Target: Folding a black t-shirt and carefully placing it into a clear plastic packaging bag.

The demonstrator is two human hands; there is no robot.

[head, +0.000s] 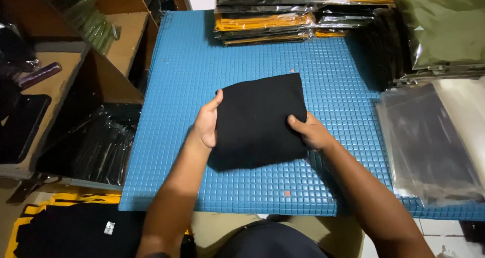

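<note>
Nearest the camera, the left hand (206, 124) grips the left edge of a folded black garment (260, 119) lying mid-tabletop (177, 76), its long axis running away from the person, the right hand (312, 131) pinching its right edge equally near, clear plastic bags (429, 142) stacked at the tabletop's right edge.

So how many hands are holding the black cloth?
2. The left hand grips the left edge of the folded black cloth, and the right hand grips its right edge, above the blue mat.
</note>
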